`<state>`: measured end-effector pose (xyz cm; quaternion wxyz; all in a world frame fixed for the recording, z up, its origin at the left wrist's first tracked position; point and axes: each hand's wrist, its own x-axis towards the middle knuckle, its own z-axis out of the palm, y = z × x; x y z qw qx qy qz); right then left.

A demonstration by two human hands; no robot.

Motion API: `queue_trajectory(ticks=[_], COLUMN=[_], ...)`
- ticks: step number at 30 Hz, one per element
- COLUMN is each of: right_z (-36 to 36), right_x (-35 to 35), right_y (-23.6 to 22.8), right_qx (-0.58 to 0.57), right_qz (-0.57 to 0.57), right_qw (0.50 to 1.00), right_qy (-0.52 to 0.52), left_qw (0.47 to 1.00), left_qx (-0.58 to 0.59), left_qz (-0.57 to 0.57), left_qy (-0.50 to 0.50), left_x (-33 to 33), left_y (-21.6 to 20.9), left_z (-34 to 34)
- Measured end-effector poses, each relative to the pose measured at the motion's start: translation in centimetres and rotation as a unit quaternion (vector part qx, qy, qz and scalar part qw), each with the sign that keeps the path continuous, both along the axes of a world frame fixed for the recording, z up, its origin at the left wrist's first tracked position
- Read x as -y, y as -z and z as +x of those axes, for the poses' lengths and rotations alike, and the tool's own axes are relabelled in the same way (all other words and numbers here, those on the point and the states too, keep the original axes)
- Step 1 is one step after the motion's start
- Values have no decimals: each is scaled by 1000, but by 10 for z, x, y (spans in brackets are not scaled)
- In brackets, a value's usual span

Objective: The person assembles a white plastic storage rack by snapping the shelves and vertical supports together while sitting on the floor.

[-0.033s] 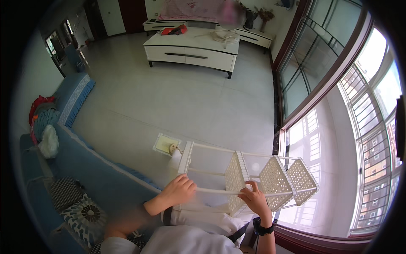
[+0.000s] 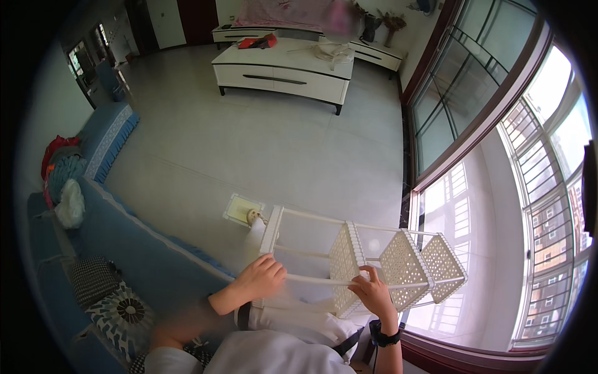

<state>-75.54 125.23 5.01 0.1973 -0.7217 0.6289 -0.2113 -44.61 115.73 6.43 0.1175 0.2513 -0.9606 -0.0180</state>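
White rack [image 2: 347, 246] lying on its side in front of a person, close before the lap, with both hands upon it. Left hand [image 2: 256, 280]: laid over the near left corner, its fingers [image 2: 268, 260] drawn together and bent down around the frame where the end panel [image 2: 271, 230] meets the near rail [image 2: 311, 280]; the thumb is hidden. Right hand [image 2: 375, 296]: farther along the same rail, fingers half-curled, with a small gap between thumb and index finger, gripping the rail just beside the edge of a perforated shelf. A black wristband [image 2: 385, 336] encircles the right wrist.

The long axis of the rack runs from the person's left to right. The narrow end panel points left, toward the blue sofa [image 2: 156, 234]; the opposite end, bearing perforated shelves, points right, toward the barred window [image 2: 548, 187]. The shelves stand on edge, spaced along the rails and crosswise to the long axis. The far rail slants slightly nearer the person at its right end. Pale floor [image 2: 280, 149] extends beyond. Whether the underside touches the white trousers [image 2: 286, 319] cannot be told.
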Motion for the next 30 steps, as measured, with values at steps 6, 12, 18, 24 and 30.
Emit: queue_trajectory(ticks=[6,12,18,24,30], right_z=[-2,-4,-10,-10,4], right_x=[-3,-4,-2,1,5], right_y=[-4,-2,-6,-6,-5], right_qx=[-5,-1,-2,31,-25], right_qz=[-1,9,42,22,29], right_qw=[1000,1000,999,999,997], right_qy=[5,3,-16,28,73], left_qw=[1000,998,995,996,993], left_qx=[6,14,25,30,32], left_qz=[9,3,-6,-26,-51], left_qy=[8,60,93,79,104], left_x=[-3,8,15,9,13], left_y=[-1,-8,-6,-4,2], left_z=[8,7,4,-8,-15])
